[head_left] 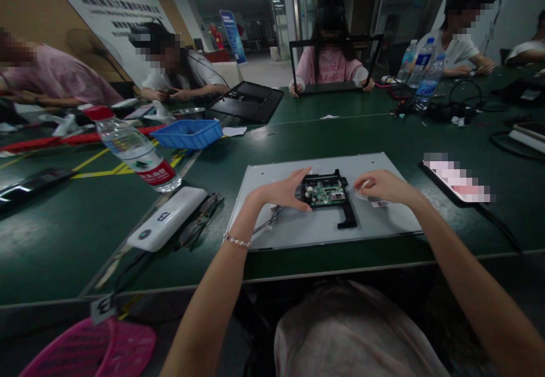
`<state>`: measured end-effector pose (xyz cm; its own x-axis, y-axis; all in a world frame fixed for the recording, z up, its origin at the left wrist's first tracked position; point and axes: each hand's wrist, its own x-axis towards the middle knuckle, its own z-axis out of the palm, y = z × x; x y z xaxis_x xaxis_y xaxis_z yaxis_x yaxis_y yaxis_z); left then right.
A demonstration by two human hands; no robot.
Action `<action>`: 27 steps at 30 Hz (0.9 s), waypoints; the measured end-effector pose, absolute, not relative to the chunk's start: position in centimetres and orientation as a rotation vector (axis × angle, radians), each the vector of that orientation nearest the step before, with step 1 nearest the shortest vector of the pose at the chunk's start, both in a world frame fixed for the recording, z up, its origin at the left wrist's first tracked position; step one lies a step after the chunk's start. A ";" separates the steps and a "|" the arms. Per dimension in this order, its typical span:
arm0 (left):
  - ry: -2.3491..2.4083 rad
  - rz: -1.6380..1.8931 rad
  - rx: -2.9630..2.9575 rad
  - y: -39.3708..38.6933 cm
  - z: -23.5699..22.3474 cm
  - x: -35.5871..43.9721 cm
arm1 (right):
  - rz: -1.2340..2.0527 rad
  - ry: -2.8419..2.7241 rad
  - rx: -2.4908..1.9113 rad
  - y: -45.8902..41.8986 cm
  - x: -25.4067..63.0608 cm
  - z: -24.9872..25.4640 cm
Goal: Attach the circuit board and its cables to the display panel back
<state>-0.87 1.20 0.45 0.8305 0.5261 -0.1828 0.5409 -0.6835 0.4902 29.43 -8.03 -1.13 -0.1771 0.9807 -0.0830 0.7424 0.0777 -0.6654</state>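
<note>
A black plastic bracket [349, 216] with a green circuit board [326, 194] in it lies on a pale grey flat panel [281, 230]. My left hand [286, 191] spans the bracket's left end, thumb at its near edge and fingers at its far edge. Just right of the bracket, my right hand [387, 186] has its fingertips pinched together. What they hold, if anything, is too small to make out; a translucent scrap shows below them. A thin grey cable [268, 221] runs out from beneath my left hand.
Left of the panel are eyeglasses [199, 221], a white power bank [168, 218], a red-capped water bottle [140, 158] and a blue tray [189, 133]. A phone [455, 183] with a cable lies to the right. Across the table a person holds a black frame [293, 62].
</note>
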 end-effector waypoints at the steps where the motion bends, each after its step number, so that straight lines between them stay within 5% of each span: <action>1: 0.782 -0.037 2.468 1.2 0.5 -0.9 | 0.783 -1.997 -1.703 -7.8 29.2 -0.9; 10: 0.783 -0.004 2.456 1.0 0.4 -0.7 | 0.252 -2.397 -1.460 -1.7 23.3 1.1; 27: 0.720 0.027 2.436 1.3 0.0 -0.9 | -0.045 -2.438 -1.643 0.4 19.8 -0.1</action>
<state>-0.88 1.31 -0.02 0.8531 0.5022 -0.1414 0.4900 -0.6782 0.5476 19.76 0.36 -0.07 -0.3618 0.9142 0.1826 0.9204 0.3814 -0.0861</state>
